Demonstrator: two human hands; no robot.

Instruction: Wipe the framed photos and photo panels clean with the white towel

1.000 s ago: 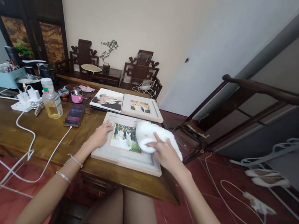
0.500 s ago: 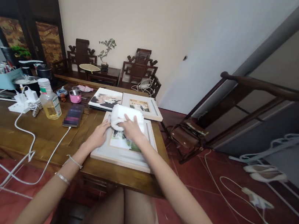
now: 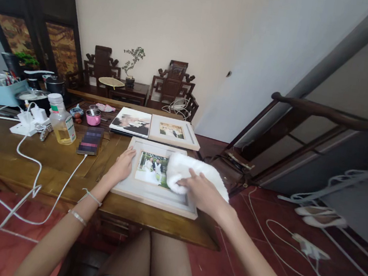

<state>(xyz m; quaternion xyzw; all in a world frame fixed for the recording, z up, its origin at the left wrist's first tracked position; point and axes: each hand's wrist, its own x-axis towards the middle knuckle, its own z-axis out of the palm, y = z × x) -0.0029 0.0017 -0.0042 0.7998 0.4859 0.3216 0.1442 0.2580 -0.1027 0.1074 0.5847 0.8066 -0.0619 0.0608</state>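
Note:
A picture frame [image 3: 158, 198] with a light wooden edge lies flat near the table's front right corner, with a photo of two people in its middle. My left hand [image 3: 123, 166] grips its left edge, fingers over the rim. Under my right hand [image 3: 204, 192] is a fluffy white cloth [image 3: 211, 171], bunched in the fingers and pressed on the right part of the frame. The cloth hides part of the photo and hangs past the frame's right edge.
Behind lie a second picture frame [image 3: 190, 140] and a photo panel [image 3: 131, 121]. Leftward on the wooden table [image 3: 63, 171] are a charging phone [image 3: 90, 141], a bottle [image 3: 61, 123], a pink cup [image 3: 93, 117] and a power strip [image 3: 23, 127]. A dark chair [image 3: 273, 137] stands right.
My right hand and the cloth have moved right across the frame, uncovering the photo's left part. The frame's right side has turned slightly toward me. My left hand stays at the left edge.

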